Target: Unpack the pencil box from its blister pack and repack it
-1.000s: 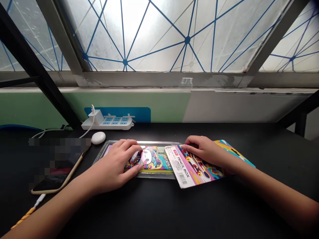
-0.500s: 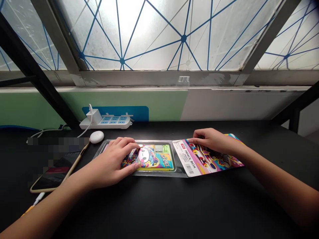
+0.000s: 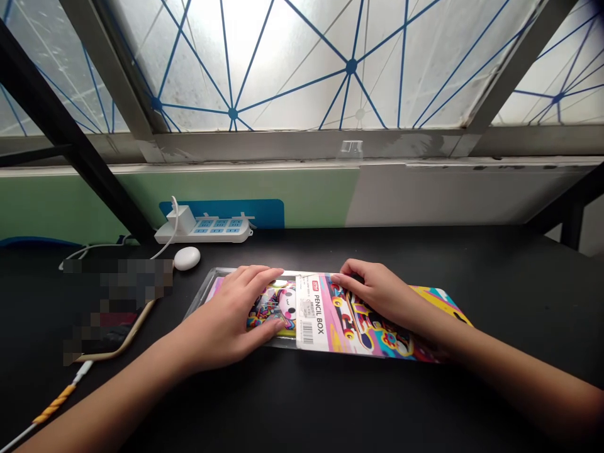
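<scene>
A colourful pencil box (image 3: 278,307) lies in a clear plastic tray (image 3: 207,288) on the black desk (image 3: 330,402). My left hand (image 3: 231,318) rests on the box's left half, fingers spread over it. A printed card insert (image 3: 358,318) marked PENCIL BOX overlaps the tray's right part. My right hand (image 3: 377,294) lies on the card with its fingers pinched on the card's far edge.
A white power strip (image 3: 207,230) with a plugged-in charger sits at the back by the wall. A small white oval device (image 3: 187,258) lies near it. A phone in a tan case (image 3: 117,327), partly blurred, lies at left with a cable (image 3: 51,409).
My right hand has slid the card insert leftward, so it now covers the right part of the box and tray. The left hand has stayed on the box.
</scene>
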Action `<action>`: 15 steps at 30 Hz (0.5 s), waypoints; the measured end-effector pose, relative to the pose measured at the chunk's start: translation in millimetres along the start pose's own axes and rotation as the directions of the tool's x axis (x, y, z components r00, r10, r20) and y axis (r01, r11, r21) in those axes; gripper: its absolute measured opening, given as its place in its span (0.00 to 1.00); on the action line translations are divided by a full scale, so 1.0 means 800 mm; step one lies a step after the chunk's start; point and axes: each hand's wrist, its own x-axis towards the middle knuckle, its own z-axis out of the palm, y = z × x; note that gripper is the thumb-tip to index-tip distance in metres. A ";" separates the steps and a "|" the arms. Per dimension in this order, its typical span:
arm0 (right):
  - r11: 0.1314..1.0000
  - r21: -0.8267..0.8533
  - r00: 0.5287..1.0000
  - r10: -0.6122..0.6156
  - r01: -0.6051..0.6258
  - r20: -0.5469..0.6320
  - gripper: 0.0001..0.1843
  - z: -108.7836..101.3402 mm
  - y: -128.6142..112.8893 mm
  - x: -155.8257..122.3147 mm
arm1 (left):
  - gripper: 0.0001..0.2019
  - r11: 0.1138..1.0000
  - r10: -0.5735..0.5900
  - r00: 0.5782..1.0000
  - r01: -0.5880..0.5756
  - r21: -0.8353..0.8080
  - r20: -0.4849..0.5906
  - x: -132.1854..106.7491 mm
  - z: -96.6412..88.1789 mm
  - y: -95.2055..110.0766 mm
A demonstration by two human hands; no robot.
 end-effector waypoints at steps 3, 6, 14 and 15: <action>1.000 -0.002 1.000 -0.009 0.009 0.013 0.24 -0.001 0.000 0.001 | 0.30 0.987 -0.028 0.998 0.018 -0.157 -0.061 -0.004 0.000 0.004; 1.000 -0.001 0.998 0.017 -0.017 0.056 0.25 -0.013 0.013 0.007 | 0.25 0.916 -0.078 0.978 -0.008 -0.402 -0.195 -0.005 -0.008 -0.004; 1.000 0.016 0.962 0.011 -0.016 0.272 0.24 -0.063 0.044 0.017 | 0.20 0.695 -0.441 0.763 -0.043 -0.718 -0.472 0.016 0.002 -0.057; 1.000 0.017 0.953 0.019 -0.025 0.302 0.25 -0.067 0.043 0.016 | 0.21 0.672 -0.457 0.772 -0.026 -0.740 -0.442 0.018 0.008 -0.058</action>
